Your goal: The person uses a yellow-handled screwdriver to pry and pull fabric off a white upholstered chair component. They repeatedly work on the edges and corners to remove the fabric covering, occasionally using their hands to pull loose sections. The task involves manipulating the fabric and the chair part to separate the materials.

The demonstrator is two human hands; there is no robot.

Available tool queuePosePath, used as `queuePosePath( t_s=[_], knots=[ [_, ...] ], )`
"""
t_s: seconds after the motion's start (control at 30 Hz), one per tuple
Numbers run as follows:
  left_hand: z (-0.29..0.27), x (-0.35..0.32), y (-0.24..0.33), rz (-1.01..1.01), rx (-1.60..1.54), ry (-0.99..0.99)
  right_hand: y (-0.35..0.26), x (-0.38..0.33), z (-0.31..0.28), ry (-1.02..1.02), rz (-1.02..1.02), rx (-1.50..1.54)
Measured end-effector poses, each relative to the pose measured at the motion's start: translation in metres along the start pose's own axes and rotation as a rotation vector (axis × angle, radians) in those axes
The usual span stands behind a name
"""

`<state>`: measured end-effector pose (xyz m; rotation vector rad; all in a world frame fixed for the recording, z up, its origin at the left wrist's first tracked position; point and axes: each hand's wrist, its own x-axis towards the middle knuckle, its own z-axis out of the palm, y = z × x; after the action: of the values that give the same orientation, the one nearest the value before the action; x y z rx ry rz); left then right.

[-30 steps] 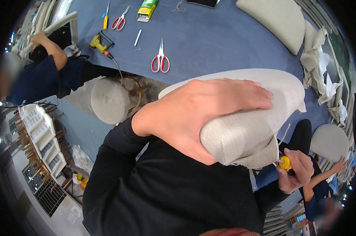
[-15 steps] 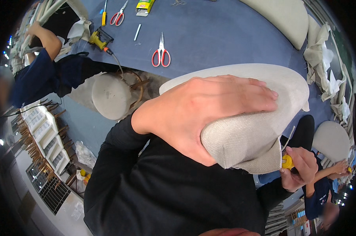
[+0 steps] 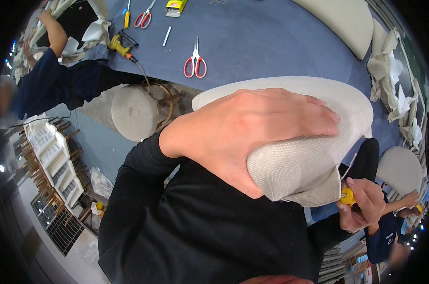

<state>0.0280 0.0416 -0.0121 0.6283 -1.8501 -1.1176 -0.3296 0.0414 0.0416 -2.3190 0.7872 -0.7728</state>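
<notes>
A beige fabric-covered cushion [image 3: 361, 111] is held up in front of me, its woven cloth folded over at the near edge. My left hand [image 3: 262, 135] lies across it, fingers stretched together over the top and the palm wrapped round the folded side; the thumb tip is hidden. At the cushion's lower right corner, my right hand [image 3: 363, 206] grips a small tool with a yellow handle [image 3: 347, 195]. A short metal part of the tool meets the cloth edge; its tip is hidden. A pale strand of cord [image 3: 349, 165] sticks up from that corner.
On the blue-grey table lie red-handled scissors [image 3: 195, 66], a second pair [image 3: 143, 20], a yellow staple gun [image 3: 120, 45] with a hose, and a yellow box [image 3: 175, 7]. A round stool [image 3: 134, 112] stands left. One co-worker [image 3: 44, 85] is at left, another [image 3: 385, 236] at right.
My left hand and the folded cloth have shifted slightly to the right. My right hand keeps its hold on the yellow-handled tool, nearly in place. The left co-worker's arm has moved up.
</notes>
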Motion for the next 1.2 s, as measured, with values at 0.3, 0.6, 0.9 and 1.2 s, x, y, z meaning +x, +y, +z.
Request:
queuePosePath(
  t_s=[0.3,0.6,0.9,1.2],
  knots=[
    [-0.001,-0.003,0.002,-0.005,-0.007,-0.015,0.005,-0.031,0.005,0.035,0.218,0.137],
    [0.014,-0.002,0.002,0.036,0.023,0.021,-0.02,-0.023,-0.012,-0.07,0.127,-0.061],
    [0.011,0.0,0.009,0.037,0.048,-0.022,0.001,-0.053,-0.026,-0.169,0.327,0.177],
    [0.017,0.03,-0.003,0.176,-0.123,-0.045,0.054,-0.098,0.024,0.608,0.361,0.943]
  ],
)
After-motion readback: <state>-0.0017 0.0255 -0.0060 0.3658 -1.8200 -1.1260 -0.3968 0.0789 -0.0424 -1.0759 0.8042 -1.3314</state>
